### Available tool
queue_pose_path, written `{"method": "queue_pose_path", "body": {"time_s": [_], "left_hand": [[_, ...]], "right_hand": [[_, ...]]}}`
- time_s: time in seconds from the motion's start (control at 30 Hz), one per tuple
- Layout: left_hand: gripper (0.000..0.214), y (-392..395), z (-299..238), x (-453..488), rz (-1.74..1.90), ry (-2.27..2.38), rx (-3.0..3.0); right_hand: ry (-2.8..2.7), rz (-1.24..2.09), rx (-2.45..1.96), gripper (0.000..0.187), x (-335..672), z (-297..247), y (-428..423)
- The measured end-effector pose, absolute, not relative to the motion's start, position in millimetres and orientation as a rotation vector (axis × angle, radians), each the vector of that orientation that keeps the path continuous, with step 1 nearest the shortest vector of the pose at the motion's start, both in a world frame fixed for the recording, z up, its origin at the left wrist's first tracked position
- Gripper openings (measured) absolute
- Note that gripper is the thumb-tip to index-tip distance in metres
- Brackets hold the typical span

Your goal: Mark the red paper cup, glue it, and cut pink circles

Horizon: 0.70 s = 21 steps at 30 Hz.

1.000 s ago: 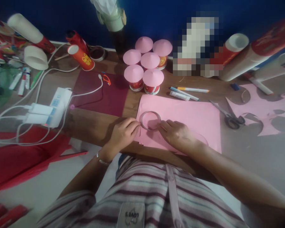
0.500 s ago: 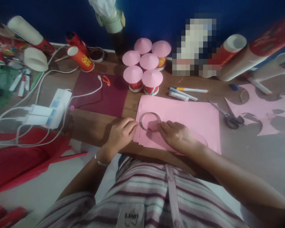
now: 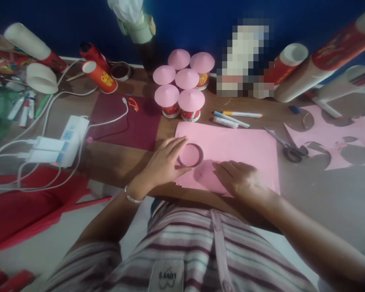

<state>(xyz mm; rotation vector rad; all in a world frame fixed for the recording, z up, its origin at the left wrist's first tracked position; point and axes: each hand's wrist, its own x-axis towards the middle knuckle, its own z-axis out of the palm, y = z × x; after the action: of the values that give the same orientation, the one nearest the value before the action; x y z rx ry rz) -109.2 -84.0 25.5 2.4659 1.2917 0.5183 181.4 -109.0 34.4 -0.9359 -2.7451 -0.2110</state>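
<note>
A pink paper sheet (image 3: 237, 146) lies on the wooden table in front of me. A clear tape ring (image 3: 190, 155) rests on its left part. My left hand (image 3: 166, 162) is open, fingers stretched out and touching the ring's left rim. Just right of the ring, my right hand (image 3: 240, 178) lies flat and open on the sheet, a short gap away from the ring.
Several red cups with pink cone lids (image 3: 182, 87) stand behind the sheet, with markers (image 3: 231, 118) beside them. Scissors (image 3: 287, 146) and cut pink paper (image 3: 340, 138) lie right. A power strip with cables (image 3: 63, 140), a maroon sheet (image 3: 127, 121) and paper tubes lie left.
My left hand opened and reached forward onto the ring's left side. My right hand let go of the ring and drew back to the right, flat on the paper.
</note>
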Motion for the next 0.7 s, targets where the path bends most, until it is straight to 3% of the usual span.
{"method": "queue_pose_path", "body": {"time_s": [0.27,0.7], "left_hand": [[0.09,-64,29,-112,0.31,1.152,2.394],[0.074,-58,32,-113,0.212,1.122,2.386]], "right_hand": [[-2.625,-0.208,-1.069,0.015,204,27,-104],[-2.624,-0.024,-1.152,0.024,209,16,-98]]}}
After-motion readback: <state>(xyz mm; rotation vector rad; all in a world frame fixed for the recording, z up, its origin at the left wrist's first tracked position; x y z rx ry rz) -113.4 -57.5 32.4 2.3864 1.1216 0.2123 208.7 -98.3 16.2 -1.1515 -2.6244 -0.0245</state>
